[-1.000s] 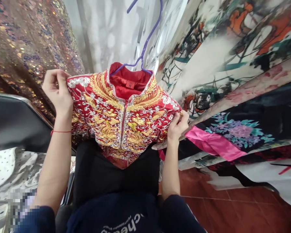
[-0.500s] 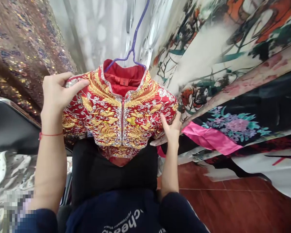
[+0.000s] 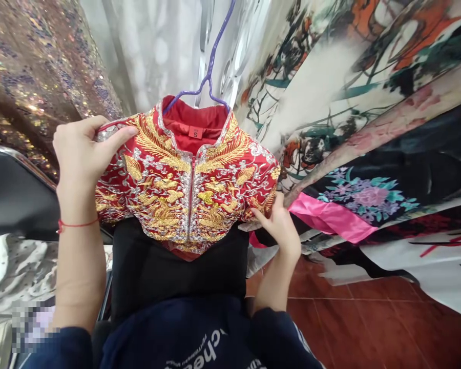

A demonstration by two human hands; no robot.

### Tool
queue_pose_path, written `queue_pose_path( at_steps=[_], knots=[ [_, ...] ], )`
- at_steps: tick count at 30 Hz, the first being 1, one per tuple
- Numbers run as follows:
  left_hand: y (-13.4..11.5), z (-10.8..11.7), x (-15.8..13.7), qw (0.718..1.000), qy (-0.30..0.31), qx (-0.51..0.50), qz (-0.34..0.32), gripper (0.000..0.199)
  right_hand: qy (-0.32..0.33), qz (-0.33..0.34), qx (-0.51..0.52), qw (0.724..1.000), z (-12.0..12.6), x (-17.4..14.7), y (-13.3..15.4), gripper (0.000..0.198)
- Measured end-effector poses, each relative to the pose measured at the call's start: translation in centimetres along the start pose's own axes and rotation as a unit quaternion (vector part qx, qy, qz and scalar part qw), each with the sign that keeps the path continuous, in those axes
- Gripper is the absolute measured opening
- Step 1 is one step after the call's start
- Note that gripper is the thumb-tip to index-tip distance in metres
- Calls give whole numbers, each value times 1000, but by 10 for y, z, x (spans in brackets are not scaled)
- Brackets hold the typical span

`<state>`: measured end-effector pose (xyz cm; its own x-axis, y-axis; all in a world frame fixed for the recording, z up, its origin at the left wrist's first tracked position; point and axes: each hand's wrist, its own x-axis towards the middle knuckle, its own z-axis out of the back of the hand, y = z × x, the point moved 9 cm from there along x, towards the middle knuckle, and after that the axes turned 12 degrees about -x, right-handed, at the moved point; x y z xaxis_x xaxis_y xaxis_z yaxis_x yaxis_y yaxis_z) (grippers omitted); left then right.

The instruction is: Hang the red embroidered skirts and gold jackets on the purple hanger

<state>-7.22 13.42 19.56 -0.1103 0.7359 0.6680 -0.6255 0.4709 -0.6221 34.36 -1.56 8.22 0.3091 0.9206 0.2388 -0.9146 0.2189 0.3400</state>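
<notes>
A red jacket [image 3: 159,189] with gold and silver embroidery hangs on a purple hanger [image 3: 211,61] over my lap. Its front zip runs shut to the stand collar, and a small red label [image 3: 195,132] marked S shows inside the neck. My left hand [image 3: 85,143] grips the shoulder on the left, thumb on top and fingers behind the cloth. At the other side, my right hand [image 3: 277,223] pinches the lower edge of the short sleeve. The fingertips behind the fabric are hidden.
Sequinned fabric [image 3: 34,72] hangs at the left above a black chair back [image 3: 15,189]. Floral printed garments [image 3: 322,92] hang along the right, with a pink satin strip [image 3: 330,215] among them. Dotted cloth [image 3: 19,277] lies at lower left. Red tiles [image 3: 353,328] cover the floor.
My right hand has slid down from the sleeve's upper side to its lower edge, its wrist turning outward. My left hand keeps its shoulder grip, slightly further left in view.
</notes>
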Motion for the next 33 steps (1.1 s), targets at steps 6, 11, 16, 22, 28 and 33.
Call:
queue_pose_path(
  at_steps=[6, 11, 16, 22, 28, 33],
  knots=[
    [-9, 5, -5, 1000, -1, -4, -3, 61, -96, -106, -172, 975, 27, -26, 8, 37],
    [-12, -1, -17, 999, -14, 41, 26, 61, -103, -74, -140, 982, 6, -1, 8, 53],
    [-10, -18, -10, 999, 5, 40, -28, 53, -224, 71, -68, 970, 29, 17, 56, 49],
    [-35, -51, 12, 987, 97, 24, -128, 70, -270, 176, -85, 943, 68, 72, 130, 60],
    [-41, -82, 28, 995, 46, -25, -90, 54, -218, 143, -108, 959, 47, 114, 147, 58],
    [-37, -83, 25, 996, 3, -7, -85, 57, -244, 114, -107, 957, 43, 116, 142, 60]
  ],
)
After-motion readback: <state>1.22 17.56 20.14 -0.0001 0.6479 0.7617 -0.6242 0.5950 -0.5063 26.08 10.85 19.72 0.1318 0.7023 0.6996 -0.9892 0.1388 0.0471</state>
